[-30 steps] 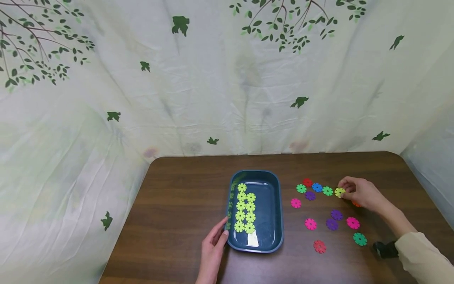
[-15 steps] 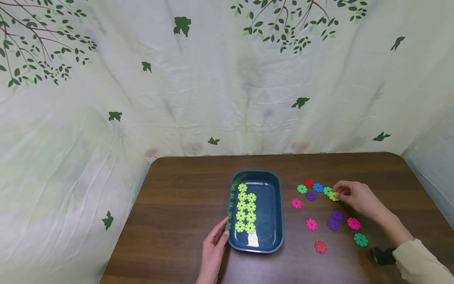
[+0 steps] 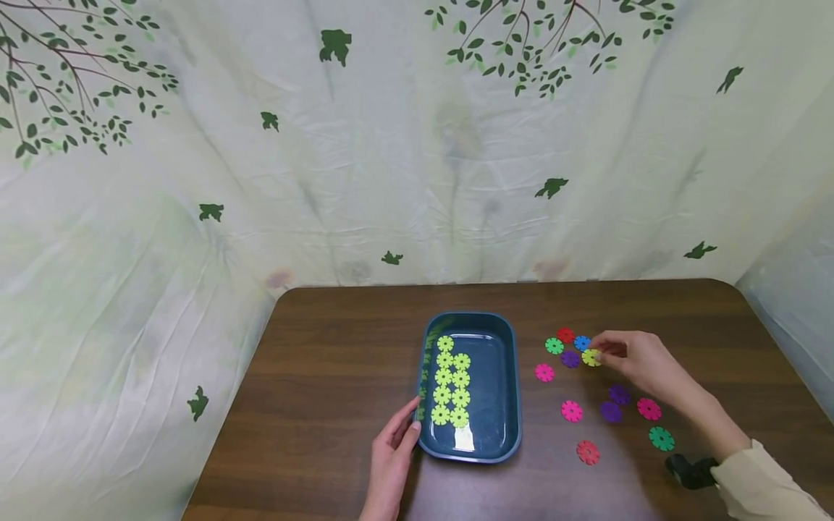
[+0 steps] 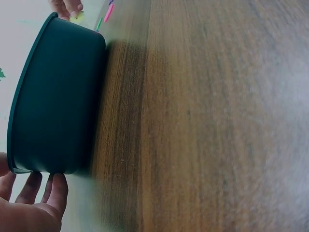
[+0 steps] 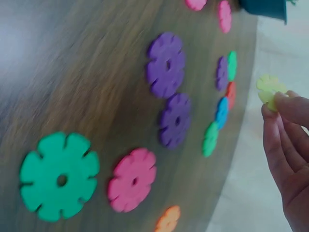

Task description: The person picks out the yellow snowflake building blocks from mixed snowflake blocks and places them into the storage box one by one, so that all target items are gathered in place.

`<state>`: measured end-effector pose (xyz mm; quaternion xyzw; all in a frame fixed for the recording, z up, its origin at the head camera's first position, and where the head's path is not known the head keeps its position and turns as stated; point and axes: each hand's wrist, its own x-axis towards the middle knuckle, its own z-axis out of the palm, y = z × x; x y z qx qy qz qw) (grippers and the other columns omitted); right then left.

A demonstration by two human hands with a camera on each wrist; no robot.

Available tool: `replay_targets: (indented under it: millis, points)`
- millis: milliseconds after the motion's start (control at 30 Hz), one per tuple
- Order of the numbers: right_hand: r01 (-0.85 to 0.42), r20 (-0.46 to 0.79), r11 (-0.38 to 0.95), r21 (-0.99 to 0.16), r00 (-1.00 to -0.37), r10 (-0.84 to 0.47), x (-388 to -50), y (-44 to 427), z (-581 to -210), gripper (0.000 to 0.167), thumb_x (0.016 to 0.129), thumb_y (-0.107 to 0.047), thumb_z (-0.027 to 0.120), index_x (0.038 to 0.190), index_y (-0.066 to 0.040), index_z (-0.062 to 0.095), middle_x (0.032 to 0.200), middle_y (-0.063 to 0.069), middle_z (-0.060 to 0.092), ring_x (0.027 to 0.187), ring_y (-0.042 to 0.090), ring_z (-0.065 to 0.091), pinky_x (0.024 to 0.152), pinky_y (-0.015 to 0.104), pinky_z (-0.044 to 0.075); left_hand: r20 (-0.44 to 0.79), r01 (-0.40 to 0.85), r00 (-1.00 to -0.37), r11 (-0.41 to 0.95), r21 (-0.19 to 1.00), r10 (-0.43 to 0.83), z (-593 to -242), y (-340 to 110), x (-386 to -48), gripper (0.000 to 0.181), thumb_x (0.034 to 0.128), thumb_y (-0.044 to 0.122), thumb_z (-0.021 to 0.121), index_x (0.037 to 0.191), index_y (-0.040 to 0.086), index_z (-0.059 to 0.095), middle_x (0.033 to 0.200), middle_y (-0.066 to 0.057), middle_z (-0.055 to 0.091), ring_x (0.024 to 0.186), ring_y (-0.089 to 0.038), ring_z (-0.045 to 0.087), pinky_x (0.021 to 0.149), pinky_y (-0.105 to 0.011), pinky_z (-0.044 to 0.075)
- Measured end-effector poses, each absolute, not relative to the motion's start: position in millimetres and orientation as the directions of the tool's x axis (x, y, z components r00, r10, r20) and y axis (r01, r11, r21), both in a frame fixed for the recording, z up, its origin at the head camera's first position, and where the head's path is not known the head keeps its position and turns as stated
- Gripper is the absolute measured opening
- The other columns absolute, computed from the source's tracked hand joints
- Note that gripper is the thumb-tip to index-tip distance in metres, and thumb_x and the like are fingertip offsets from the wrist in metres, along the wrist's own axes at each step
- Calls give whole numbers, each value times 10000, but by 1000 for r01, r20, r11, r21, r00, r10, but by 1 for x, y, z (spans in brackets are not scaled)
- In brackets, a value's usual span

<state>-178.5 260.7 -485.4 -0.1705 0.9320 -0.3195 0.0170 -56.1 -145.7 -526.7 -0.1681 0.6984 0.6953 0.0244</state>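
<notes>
My right hand (image 3: 641,362) pinches a yellow flower-shaped disc (image 3: 591,357) between thumb and fingertips. In the right wrist view the same disc (image 5: 268,90) is lifted off the tabletop. With its fingertips and thumb at the left edge, my left hand (image 3: 394,456) holds a dark blue tray (image 3: 498,391). The left wrist view has the fingers (image 4: 58,191) against the tray's outer wall and the thumb by its rim. Inside the tray lie several yellow flower discs (image 3: 460,379) in two columns.
Loose discs lie right of the tray: purple (image 3: 611,412), pink (image 3: 649,409), green (image 3: 662,438), red (image 3: 588,453) and blue (image 3: 582,343), among others. An orange disc (image 5: 168,220) shows in the right wrist view. A pale curtain (image 3: 365,181) hangs behind the wooden table (image 3: 339,362).
My right hand has moved left with the yellow disc, passing over the green disc towards the tray. The left hand and the tray stay where they were.
</notes>
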Motion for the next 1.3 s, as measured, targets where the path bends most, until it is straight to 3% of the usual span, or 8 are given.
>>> replay_targets:
  millis: [633,900,1100,1300]
  points:
    - [-311,89,644,-699,-932,-353,-177,212,-468,193,858,-20,734,992,-154,700,909,-54,675,832,145,641,693,268,557,-275,-275,-940,-29,961,-201,-528,-146,-55,377,987,125,568,1362,137,599,1458,-104,486,1356,-309,414,1077,-467,370]
    - [-218,27,479,-850,-927,-375,-181,193,-463,128,910,-75,690,1032,-106,665,925,29,669,863,296,649,679,319,569,-278,-277,-939,-32,960,-203,-528,-146,-54,375,987,124,569,1361,134,599,1455,-104,490,1355,-308,417,1075,-464,372]
    - [-226,46,468,-854,-929,-366,-183,175,-464,120,912,-70,681,1028,-91,660,933,33,655,859,201,622,735,266,549,-277,-278,-939,-25,960,-203,-528,-146,-55,374,989,136,569,1363,141,598,1457,-103,487,1352,-313,422,1071,-470,376]
    - [-211,50,447,-869,-937,-345,-187,160,-468,132,904,-57,688,1027,-100,668,921,39,651,832,207,630,712,275,559,-262,-266,-943,-12,964,-203,-528,-146,-56,369,989,136,569,1356,154,606,1454,-101,491,1348,-314,426,1072,-475,378]
